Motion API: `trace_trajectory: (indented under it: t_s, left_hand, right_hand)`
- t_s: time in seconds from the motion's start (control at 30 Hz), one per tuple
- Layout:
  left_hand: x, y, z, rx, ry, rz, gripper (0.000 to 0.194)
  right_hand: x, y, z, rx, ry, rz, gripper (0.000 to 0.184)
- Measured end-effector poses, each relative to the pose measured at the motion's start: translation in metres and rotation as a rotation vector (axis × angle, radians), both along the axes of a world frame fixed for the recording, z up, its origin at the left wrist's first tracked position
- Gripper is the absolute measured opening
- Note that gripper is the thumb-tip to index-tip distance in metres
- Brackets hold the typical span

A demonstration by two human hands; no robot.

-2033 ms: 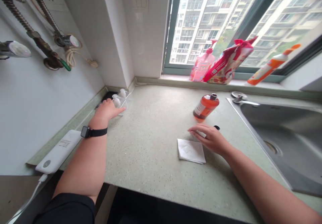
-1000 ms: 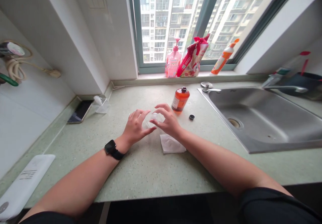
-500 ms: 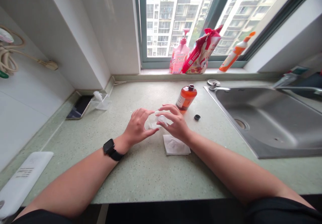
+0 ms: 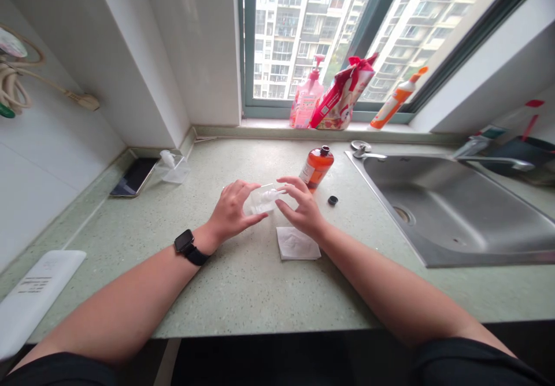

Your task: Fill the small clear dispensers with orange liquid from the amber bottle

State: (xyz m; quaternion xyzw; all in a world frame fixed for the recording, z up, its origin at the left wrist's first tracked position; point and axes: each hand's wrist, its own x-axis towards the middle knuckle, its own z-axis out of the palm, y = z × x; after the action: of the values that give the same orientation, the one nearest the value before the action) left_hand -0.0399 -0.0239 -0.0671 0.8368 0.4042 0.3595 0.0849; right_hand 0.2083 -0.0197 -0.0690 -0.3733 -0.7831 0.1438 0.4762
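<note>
My left hand [image 4: 232,212] curls round a small clear plastic bottle [image 4: 260,201] held over the green speckled counter [image 4: 243,282]. My right hand [image 4: 301,207] pinches the bottle's white pump top with thumb and fingers. A folded white tissue [image 4: 298,243] lies just under my right wrist. An open orange bottle [image 4: 316,167] stands behind my right hand, with its small black cap [image 4: 332,200] loose on the counter beside it.
A steel sink [image 4: 451,212] fills the right side. On the window sill stand a pink pump bottle [image 4: 307,100], a red pouch [image 4: 342,94] and an orange squeeze bottle [image 4: 396,100]. At the far left lie a phone [image 4: 134,175], another clear pump bottle [image 4: 172,168] and a white slab [image 4: 34,293].
My left hand took a clear bottle from the far left corner and brought it to the middle. My right hand left the tissue and closed on the bottle's top.
</note>
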Motion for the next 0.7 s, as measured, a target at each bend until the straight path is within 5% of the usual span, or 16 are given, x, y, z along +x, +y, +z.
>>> trace_trajectory:
  t_s: [0.47, 0.7]
  left_hand:
    - [0.003, -0.002, -0.001, 0.025, 0.025, -0.001, 0.062]
    - [0.0, -0.002, 0.001, 0.007, -0.004, 0.014, 0.063]
  right_hand:
    - [-0.008, 0.01, -0.005, -0.052, 0.025, 0.032, 0.042]
    - [0.013, 0.015, -0.005, -0.02, 0.059, -0.04, 0.013]
